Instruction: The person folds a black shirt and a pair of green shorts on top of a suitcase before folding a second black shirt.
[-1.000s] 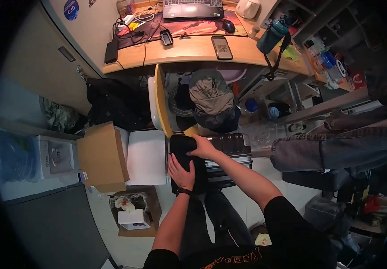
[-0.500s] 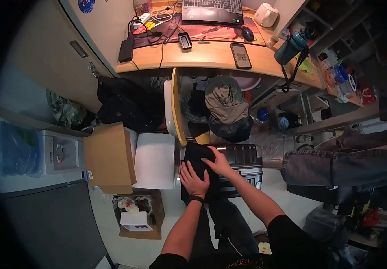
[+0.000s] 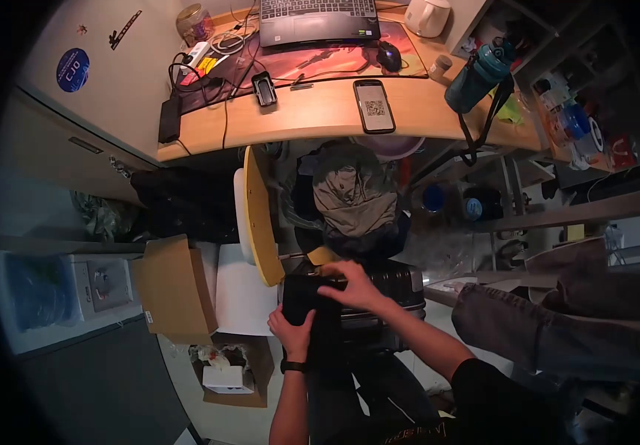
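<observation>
A folded black garment (image 3: 307, 295) lies on top of a dark, ribbed suitcase (image 3: 398, 285) in front of me. My left hand (image 3: 292, 332), with a black band on its wrist, grips the garment's near left edge, thumb on top and fingers at the side. At the garment's far right side is my right hand (image 3: 351, 288), its fingers bent and its thumb apart from them, touching the cloth. Shadow hides the garment's lower part where it meets my dark trousers.
A yellow-edged chair part (image 3: 257, 222) stands just beyond the garment. Left are a white box (image 3: 242, 293) and an open cardboard box (image 3: 175, 285). A clothes pile (image 3: 357, 193) sits under the desk (image 3: 312, 115), which holds a laptop (image 3: 320, 22) and a phone (image 3: 374, 107).
The view has shifted, so the desk appears lower and further left. My left hand has moved from the garment's top to its left edge; my right hand's fingers are more bent.
</observation>
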`<state>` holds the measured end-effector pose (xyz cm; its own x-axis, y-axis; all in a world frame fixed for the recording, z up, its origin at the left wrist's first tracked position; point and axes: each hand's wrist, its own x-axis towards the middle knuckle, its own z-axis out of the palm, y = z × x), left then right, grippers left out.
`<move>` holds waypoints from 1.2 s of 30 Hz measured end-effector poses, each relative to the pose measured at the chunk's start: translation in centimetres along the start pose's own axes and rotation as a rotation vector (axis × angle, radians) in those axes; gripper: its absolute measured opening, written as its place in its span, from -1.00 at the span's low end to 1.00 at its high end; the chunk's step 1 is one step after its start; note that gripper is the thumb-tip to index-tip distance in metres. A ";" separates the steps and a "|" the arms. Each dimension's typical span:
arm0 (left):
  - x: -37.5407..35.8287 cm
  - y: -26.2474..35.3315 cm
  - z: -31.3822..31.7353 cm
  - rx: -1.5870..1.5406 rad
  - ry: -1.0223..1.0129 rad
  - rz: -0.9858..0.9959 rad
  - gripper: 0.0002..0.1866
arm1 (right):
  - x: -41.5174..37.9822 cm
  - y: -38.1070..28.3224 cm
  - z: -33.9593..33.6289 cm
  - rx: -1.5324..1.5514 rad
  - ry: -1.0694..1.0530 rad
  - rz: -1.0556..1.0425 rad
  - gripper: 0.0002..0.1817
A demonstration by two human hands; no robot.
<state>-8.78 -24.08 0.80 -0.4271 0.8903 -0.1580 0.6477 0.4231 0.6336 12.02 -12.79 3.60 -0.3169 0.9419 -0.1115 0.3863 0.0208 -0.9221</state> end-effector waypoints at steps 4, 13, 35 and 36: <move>2.1 0.9 -0.9 -0.004 -0.217 -0.001 -0.24 | 12.9 0.6 -11.2 -0.440 0.870 -0.191 -0.08; 4.0 4.2 -3.0 -0.394 -0.478 -0.080 -0.55 | 25.9 2.8 -21.3 -0.610 0.769 0.125 0.26; 39.3 36.1 13.4 -0.184 0.049 0.659 -0.32 | 21.0 9.0 -31.9 -0.592 0.958 0.146 0.21; 40.1 35.7 14.0 -0.169 0.055 0.701 -0.34 | 21.1 8.8 -32.0 -0.589 0.957 0.156 0.21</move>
<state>6.01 29.10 6.44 0.0187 0.9311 0.3642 0.6765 -0.2800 0.6811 36.46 18.04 4.97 0.4656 0.8118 0.3523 0.7912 -0.2035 -0.5767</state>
